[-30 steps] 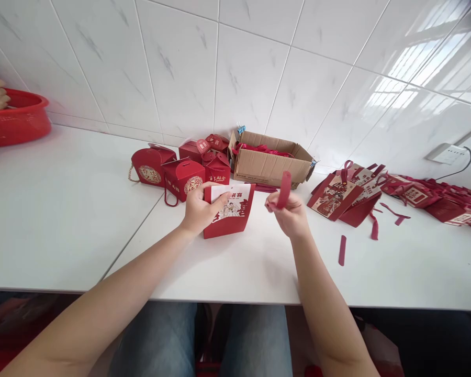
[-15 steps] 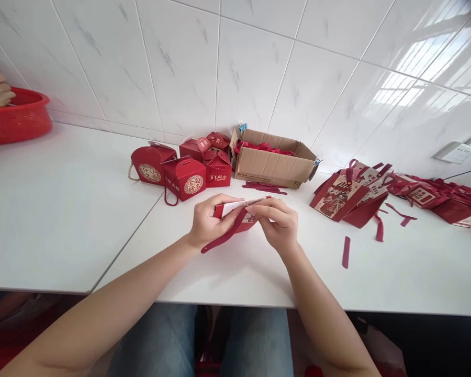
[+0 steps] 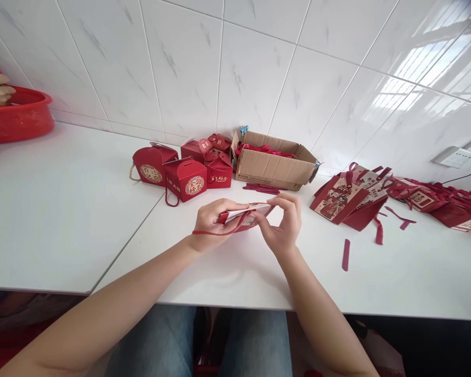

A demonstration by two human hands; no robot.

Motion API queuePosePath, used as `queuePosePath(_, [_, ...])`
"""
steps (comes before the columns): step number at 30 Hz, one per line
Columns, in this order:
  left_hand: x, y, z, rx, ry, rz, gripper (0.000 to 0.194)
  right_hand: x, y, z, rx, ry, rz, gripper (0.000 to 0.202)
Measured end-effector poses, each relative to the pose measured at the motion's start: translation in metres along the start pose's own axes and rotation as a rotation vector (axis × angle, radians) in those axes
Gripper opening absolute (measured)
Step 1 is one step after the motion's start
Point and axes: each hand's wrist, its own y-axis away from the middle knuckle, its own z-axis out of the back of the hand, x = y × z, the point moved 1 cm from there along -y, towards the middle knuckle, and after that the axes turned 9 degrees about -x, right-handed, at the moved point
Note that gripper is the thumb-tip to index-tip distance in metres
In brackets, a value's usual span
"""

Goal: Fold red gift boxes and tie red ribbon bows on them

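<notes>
A red folded paper gift box (image 3: 248, 222) with a pale inner side is held between my hands above the front of the table. My left hand (image 3: 214, 222) is closed around its left end. From the box a dark red strap (image 3: 215, 233) runs out to the left, across the left hand. At the box's right end, my right hand (image 3: 284, 222) has its thumb on the near side by the strap and its index finger at the far top edge. The exact contact under the right fingertips is partly hidden.
Assembled red gift boxes (image 3: 186, 178) stand left of a cardboard box (image 3: 275, 170) holding red ribbons. Loose straps (image 3: 262, 188) lie before it. Right are red bags with straps (image 3: 341, 199), a single strap (image 3: 346, 255) and more red packages (image 3: 435, 201). A red basin (image 3: 19, 123) stands far left.
The strap's free end has swung upward and now shows edge-on. My right hand's fingers have spread from a close pinch to a wider hold on the box's right end.
</notes>
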Motion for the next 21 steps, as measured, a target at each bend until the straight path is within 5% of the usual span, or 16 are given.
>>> queuePosePath(5, [-0.002,-0.003,0.004,0.045,0.107,-0.116,0.023,-0.005,0.003,-0.004,0.237,-0.199,-0.088,0.010])
queuePosePath(10, [0.002,-0.004,0.008,0.111,0.291,-0.048,0.032,-0.001,0.003,-0.004,0.123,-0.237,-0.055,0.008])
queuePosePath(17, [-0.003,-0.021,0.020,-0.112,0.145,0.101,0.018,0.000,0.002,-0.003,0.040,-0.176,0.118,0.010])
queuePosePath(21, [-0.005,-0.024,0.025,-0.182,0.207,0.217,0.016,0.003,0.003,-0.005,0.107,-0.196,0.136,0.011])
